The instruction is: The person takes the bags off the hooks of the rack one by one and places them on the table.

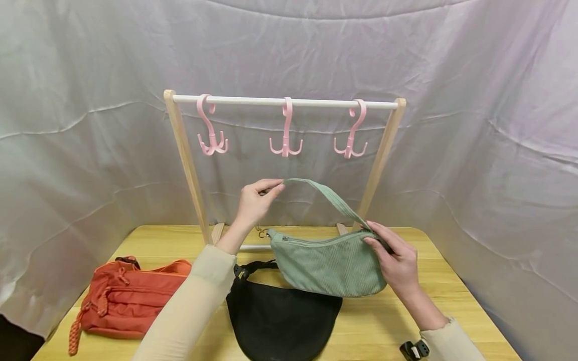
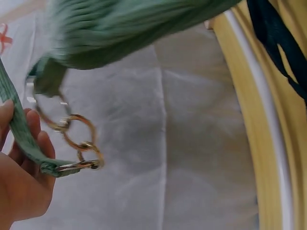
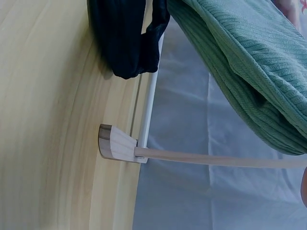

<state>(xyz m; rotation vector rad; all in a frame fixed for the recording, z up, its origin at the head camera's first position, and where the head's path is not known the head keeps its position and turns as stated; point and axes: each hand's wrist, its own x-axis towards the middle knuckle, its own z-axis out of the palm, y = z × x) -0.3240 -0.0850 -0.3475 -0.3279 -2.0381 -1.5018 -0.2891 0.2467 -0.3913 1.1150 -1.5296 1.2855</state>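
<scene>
A green corduroy shoulder bag is held up in the air above a black bag that lies on the table. My left hand pinches the bag's strap near its left end. Gold rings join that strap end to the bag in the left wrist view. At the bag's upper right corner, my right hand grips the fabric where the strap meets it. In the right wrist view the bag's underside shows, while most of that hand is out of frame.
Behind the bag stands a wooden rack with a white rail. Three pink hooks hang from it: left, middle and right. A red-orange bag lies at the left of the wooden table.
</scene>
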